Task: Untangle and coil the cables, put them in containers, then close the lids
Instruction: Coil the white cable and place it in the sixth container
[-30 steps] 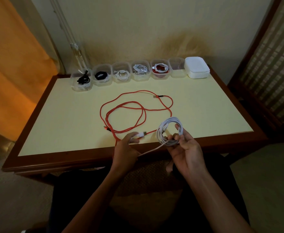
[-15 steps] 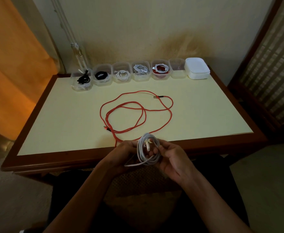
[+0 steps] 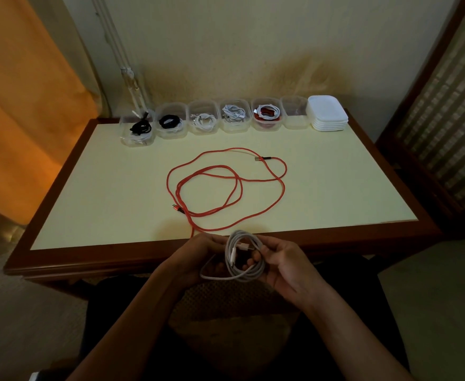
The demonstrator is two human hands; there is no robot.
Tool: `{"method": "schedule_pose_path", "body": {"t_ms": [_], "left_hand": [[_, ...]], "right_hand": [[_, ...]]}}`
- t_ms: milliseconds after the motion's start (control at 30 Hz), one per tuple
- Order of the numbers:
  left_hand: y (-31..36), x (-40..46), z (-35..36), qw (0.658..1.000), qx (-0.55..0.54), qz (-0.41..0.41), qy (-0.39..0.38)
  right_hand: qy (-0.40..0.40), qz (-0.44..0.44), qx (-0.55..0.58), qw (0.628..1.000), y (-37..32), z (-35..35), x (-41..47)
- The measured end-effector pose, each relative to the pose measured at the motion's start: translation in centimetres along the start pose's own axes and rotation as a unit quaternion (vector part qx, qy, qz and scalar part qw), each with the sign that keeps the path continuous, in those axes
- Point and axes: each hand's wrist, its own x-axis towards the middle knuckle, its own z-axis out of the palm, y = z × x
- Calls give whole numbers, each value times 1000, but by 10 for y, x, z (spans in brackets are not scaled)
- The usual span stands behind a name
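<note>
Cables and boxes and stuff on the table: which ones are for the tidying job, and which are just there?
For the job:
white cable held in left hand and right hand
red cable
clear containers
stack of lids

Just there:
orange curtain
wall pipe
table

1. One view is supplied: a wide-angle camera worn on the person's head.
2. The camera faces forward and down, across the table (image 3: 336, 188) toward the wall (image 3: 253, 37) behind it.
3. The person's forearms enter from the bottom edge; the left hand (image 3: 198, 257) and right hand (image 3: 289, 268) lie in the lower centre, nearest the lens, at the table's near edge.
4. The row of containers (image 3: 234, 116) at the table's far edge sits in the upper half, farthest from the lens.
5. Wide-angle distortion bends the frame edges: curtain (image 3: 19, 105) at left, screen (image 3: 446, 105) at right.
6. No second view exists, so no overlap applies.
</note>
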Motion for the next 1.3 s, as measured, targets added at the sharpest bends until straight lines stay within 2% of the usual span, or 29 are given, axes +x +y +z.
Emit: {"method": "schedule_pose_path", "body": {"t_ms": [200, 300, 433, 567, 700, 867, 967, 1100, 1167, 1233, 1300], "left_hand": [[-3, 1, -4, 1000, 20, -19, 4], [-3, 1, -2, 999, -21, -25, -23], [-4, 1, 11, 996, -71, -24, -42], [-14, 12, 17, 989, -143, -21, 7], [-22, 17, 19, 994, -108, -4, 32], [-27, 24, 10, 996, -61, 17, 69], [-26, 24, 4, 996, -44, 25, 72], [-20, 22, 2, 998, -47, 25, 42], [-17, 20, 4, 998, -34, 25, 54], [-19, 21, 5, 998, -23, 26, 49], [-18, 18, 9, 999, -19, 29, 18]], "right_hand": [[-38, 16, 73, 996, 5, -3, 1], [-22, 2, 68, 997, 10, -5, 4], [25, -17, -17, 999, 19, -5, 7], [92, -62, -112, 987, 26, -5, 8], [103, -100, -205, 968, 35, -3, 8], [74, -205, -359, 907, 45, -12, 17], [72, -274, -444, 850, 43, -14, 20], [72, -364, -475, 798, 32, -13, 22], [79, -395, -499, 767, 23, -15, 25], [75, -392, -521, 754, 15, -15, 26], [53, -355, -529, 769, 3, -14, 25]]}}
